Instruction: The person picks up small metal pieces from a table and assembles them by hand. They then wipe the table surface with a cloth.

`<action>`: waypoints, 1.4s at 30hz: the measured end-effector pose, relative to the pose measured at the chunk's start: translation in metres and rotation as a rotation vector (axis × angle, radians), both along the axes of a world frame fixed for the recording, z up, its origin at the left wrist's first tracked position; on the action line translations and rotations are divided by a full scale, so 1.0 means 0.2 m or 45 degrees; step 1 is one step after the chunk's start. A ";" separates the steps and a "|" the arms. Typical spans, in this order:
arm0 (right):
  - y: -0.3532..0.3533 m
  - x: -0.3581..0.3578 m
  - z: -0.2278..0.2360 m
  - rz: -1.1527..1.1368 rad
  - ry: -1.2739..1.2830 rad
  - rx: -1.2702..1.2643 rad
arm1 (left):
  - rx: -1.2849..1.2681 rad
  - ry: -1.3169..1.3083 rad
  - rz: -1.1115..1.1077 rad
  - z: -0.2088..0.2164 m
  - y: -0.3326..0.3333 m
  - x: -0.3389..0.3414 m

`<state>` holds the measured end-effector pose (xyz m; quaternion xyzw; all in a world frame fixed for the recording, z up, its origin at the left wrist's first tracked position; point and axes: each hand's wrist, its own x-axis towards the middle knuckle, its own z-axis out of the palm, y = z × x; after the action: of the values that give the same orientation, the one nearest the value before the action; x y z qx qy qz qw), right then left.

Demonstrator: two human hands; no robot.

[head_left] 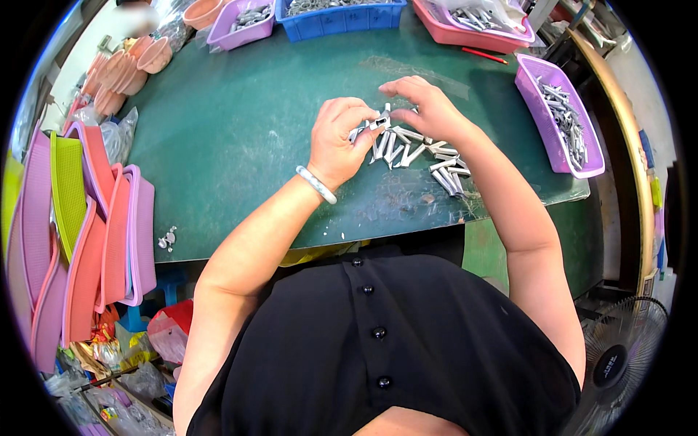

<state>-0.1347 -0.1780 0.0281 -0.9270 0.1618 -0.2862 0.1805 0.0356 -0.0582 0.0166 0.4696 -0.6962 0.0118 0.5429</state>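
My left hand (337, 144) pinches a small silver-grey metal part (379, 122) with a dark opening between thumb and fingers, above the green tabletop. To its right, my right hand (430, 110) is held with thumb and forefinger spread apart, close to that part but seemingly not gripping it. Just below and between the hands lies a loose pile of short silver metal tube-like pieces (411, 155); some look joined in V shapes. My left hand and the part it grips cover some of the pile.
A purple basket (595, 161) of metal pieces stands at the right edge. Along the far edge are a blue basket (342, 26), a red basket (465, 41) and a red pen (485, 55). Stacked coloured baskets (109, 240) are at the left; a fan (618, 363) is lower right.
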 end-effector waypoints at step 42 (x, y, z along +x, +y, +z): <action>0.00 0.17 -0.06 0.015 0.184 0.530 | 0.263 0.293 -0.025 0.04 0.10 0.08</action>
<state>-0.1014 -0.1770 0.0165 -0.8888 0.2245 -0.1784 0.3576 0.0507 -0.0387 0.0254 0.5144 -0.6315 -0.1189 0.5679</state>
